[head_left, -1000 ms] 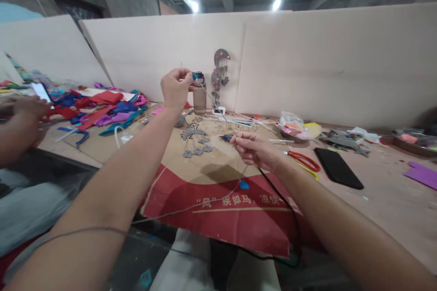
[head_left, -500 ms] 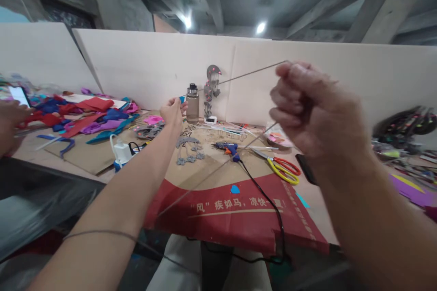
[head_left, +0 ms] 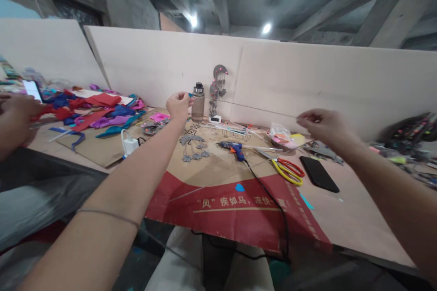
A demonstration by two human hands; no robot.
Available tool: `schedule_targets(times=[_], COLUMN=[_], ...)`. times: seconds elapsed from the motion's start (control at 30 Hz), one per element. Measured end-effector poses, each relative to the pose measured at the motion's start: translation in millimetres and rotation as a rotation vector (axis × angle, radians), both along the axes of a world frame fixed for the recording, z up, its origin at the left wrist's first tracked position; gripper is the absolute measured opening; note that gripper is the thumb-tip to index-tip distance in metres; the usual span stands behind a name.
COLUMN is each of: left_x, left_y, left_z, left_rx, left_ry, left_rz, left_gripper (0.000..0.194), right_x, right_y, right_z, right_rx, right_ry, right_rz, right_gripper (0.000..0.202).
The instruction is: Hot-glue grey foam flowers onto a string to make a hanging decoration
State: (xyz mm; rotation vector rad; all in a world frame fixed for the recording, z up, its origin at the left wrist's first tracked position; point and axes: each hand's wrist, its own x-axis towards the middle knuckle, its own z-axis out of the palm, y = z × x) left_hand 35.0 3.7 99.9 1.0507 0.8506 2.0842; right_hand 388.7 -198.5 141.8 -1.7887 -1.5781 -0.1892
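A thin grey cord (head_left: 261,108) runs nearly taut across the view between my two hands. My left hand (head_left: 179,105), raised in front of the bottle, pinches one end of this stretch along with a small blue piece (head_left: 190,95). Out to the right, my right hand (head_left: 322,125) pinches the cord between thumb and fingers. More cord lies over my left forearm and hangs toward my lap. Below the stretched part are a blue glue gun (head_left: 237,149), a grey felt moon ornament with hanging flowers (head_left: 193,140) and a blue heart (head_left: 240,188).
Scissors with red and yellow handles (head_left: 288,172) and a black phone (head_left: 319,174) lie at right. A water bottle (head_left: 198,105) stands near the white partition. Coloured fabric strips (head_left: 99,109) are heaped at left, beside another person's hand (head_left: 20,107) near a lit phone.
My right hand has moved down, outward and away from me, lengthening the stretch of cord. My left hand stays pinched at about the same place. The view has shifted slightly.
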Motion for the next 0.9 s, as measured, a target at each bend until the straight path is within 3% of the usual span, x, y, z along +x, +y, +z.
schedule_targets(times=[0.1,0.2,0.3,0.37,0.47,0.57,0.63,0.7,0.77,0.83,0.9], left_x=[24.0,37.5,44.4,49.7,60.9,73.8,81.1,84.9,83.9,77.9,68.9], left_y=[-15.3,-35.4,-71.4,-107.5,-168.8,-212.0,-220.5,-214.7,-202.0,-189.3,-180.0], left_z=[4.6,15.0,30.8,40.8,46.2,31.8,12.0,-10.0,-26.5,-32.7,-29.5], left_rx=[0.028,0.041,0.096,0.111,0.14,0.142,0.131,0.153,0.194,0.243,0.256], left_ry=[-0.061,-0.155,-0.104,-0.001,0.227,0.595,0.825,0.981,1.051,1.018,0.9], left_rz=[-0.142,-0.323,-0.536,-0.664,-0.953,-1.378,-1.586,-1.6,-1.484,-1.324,-1.221], left_gripper=[0.004,0.009,0.016,0.02,0.019,0.018,0.016,0.011,0.007,0.009,0.012], right_x=[-14.5,-16.4,-6.4,-2.5,-11.2,-34.4,-52.2,-67.9,-79.2,-84.4,-81.9], right_y=[11.0,25.5,42.8,54.5,69.8,78.6,78.8,73.1,62.5,49.5,38.0], right_z=[-22.9,-44.7,-48.2,-38.7,-13.4,18.0,40.9,63.5,82.4,93.9,96.3], right_rx=[-0.295,-0.453,-0.499,-0.446,-0.329,-0.127,0.05,0.223,0.327,0.372,0.387], right_ry=[-0.003,-0.047,-0.002,0.023,0.055,0.111,0.202,0.291,0.311,0.27,0.175], right_rz=[0.141,0.316,0.187,0.074,0.044,0.052,0.111,0.212,0.336,0.406,0.381], right_gripper=[0.028,0.033,0.032,0.027,0.019,0.015,0.014,0.013,0.011,0.011,0.012])
